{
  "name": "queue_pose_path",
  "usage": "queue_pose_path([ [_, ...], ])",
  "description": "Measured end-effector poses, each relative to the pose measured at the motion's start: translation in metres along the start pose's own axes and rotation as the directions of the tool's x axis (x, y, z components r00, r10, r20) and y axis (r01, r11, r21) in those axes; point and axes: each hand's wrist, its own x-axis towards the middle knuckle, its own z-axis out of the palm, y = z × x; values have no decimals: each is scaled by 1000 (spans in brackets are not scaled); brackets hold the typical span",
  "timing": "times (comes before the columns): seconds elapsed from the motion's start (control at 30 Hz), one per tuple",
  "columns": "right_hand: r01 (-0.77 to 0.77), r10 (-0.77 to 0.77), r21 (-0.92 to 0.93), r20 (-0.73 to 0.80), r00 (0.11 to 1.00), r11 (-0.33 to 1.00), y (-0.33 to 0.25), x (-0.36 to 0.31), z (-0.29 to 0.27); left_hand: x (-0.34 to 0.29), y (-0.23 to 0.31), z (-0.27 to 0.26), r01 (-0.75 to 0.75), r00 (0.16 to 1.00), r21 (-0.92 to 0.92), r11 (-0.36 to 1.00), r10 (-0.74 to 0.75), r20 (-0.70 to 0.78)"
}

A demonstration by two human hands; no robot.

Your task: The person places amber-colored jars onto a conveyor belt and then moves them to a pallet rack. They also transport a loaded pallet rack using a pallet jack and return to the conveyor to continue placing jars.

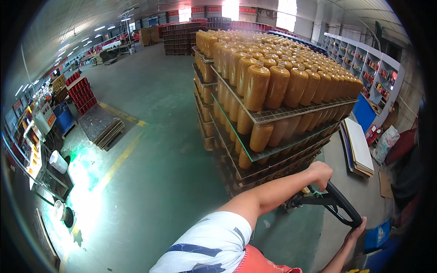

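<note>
Touching the near end of the black handle, the right hand has fingers whose closure I cannot tell; the left hand wraps its fingers round the far end. Beyond stand tiered amber bottles.

- Flr: green, slightly glossy; greyer area along R side.
- Yellow flr line, worn, runs diag. on L.
- V. strong glare patch on flr, lower L, greenish fringe.
- Far wall: tall windows, blown out white; red panels approx. same ht.
- Ceiling: pale, ribbed at upper R; tube lts in rows, upper L.
- R side: white shelving unit, many compartments w/ small multicol. items; blue panel below.
- L edge: metal-legged bench.
</note>
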Motion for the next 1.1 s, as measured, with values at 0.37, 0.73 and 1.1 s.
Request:
queue_pose_path([
  [0.37,-8,8,-11,17,1000,1000,-82,-218,20,-197,59,-19,15,999,58,998,-18,46],
  [0.73,-37,38,-42,9,999,998,-168,-425,58,-395,104,-38,26,992,79,997,-35,117],
  [1.1,-155,118,-337,-128,985,929,-247,-662,153,-627,73,-79,-89,992,52,995,84,99],
])
